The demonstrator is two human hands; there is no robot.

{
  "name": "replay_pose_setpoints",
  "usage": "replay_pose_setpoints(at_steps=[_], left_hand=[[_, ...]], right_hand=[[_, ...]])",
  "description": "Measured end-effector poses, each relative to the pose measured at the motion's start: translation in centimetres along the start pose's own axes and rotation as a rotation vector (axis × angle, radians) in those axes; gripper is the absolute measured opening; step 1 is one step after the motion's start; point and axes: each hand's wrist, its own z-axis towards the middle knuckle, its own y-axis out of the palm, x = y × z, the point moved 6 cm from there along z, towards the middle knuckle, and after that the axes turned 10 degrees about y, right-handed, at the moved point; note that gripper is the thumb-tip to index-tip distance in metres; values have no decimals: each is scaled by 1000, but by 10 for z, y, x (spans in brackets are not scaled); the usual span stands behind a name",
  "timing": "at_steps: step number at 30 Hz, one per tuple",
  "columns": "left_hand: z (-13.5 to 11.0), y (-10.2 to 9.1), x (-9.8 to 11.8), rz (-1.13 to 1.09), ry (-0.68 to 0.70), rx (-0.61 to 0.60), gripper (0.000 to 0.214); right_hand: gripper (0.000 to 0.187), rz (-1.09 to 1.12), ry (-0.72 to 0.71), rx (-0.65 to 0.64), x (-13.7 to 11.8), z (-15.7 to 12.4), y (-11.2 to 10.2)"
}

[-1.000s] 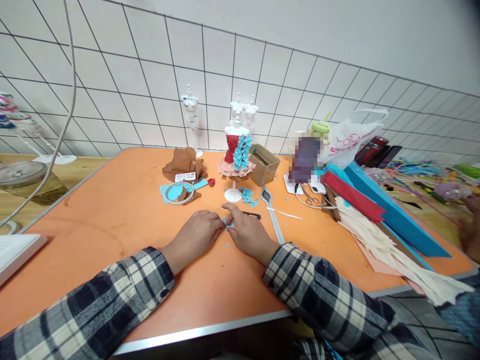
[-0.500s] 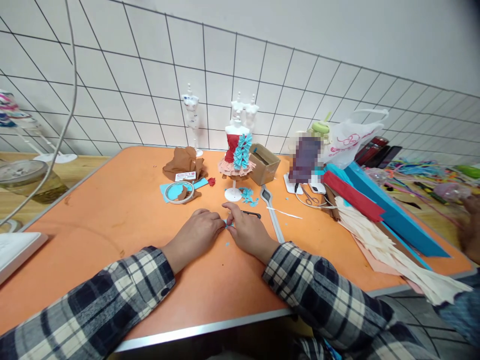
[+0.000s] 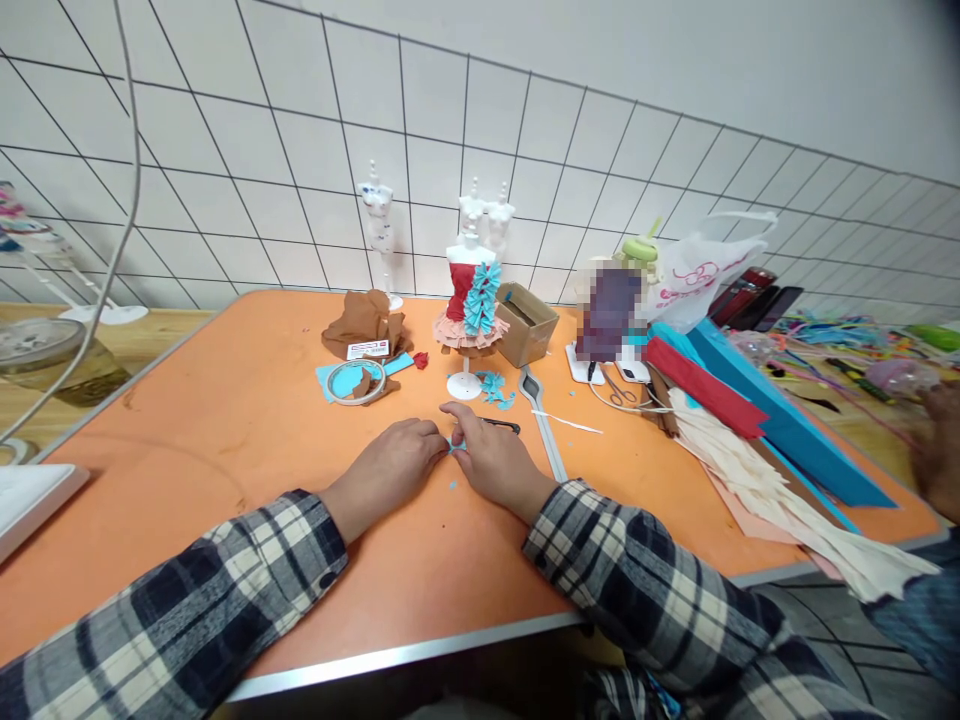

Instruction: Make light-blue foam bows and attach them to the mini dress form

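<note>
My left hand (image 3: 401,457) and my right hand (image 3: 491,455) meet low over the orange table (image 3: 405,600). Between their fingertips is a small piece of blue crepe paper (image 3: 454,447), pinched from both sides and mostly hidden by the fingers. A dark-handled tool (image 3: 504,426) lies just behind my right hand, partly covered by it. Beyond the hands stands a small white mannequin (image 3: 465,385) in a red bodice (image 3: 460,293) with blue ruffles (image 3: 481,300) and a pink frilled skirt (image 3: 457,333). Loose blue scraps (image 3: 496,388) lie beside its base.
A cardboard box (image 3: 527,325), brown paper (image 3: 363,318) and a tape roll (image 3: 357,381) sit near the mannequin. Scissors (image 3: 620,386), cream strips (image 3: 739,465) and red paper (image 3: 705,388) are to the right. Another person's hand (image 3: 941,440) shows at the right edge.
The view has shifted slightly. Both hands keep nearly the same pose, still pinching the blue crepe paper.
</note>
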Motion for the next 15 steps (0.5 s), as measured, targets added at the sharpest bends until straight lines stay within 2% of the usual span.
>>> replay_pose_setpoints(at_steps=[4,11,15], left_hand=[[0,-3,2,14,16,14,24],[-1,2,-4,-22,-61,-10,24],[1,1,0,-12,1,-14,24]], right_hand=[[58,4,14,-21,1,0,-1],[55,-44,29,-11,0,0,-3],[53,-29,22,-5,0,-1,-3]])
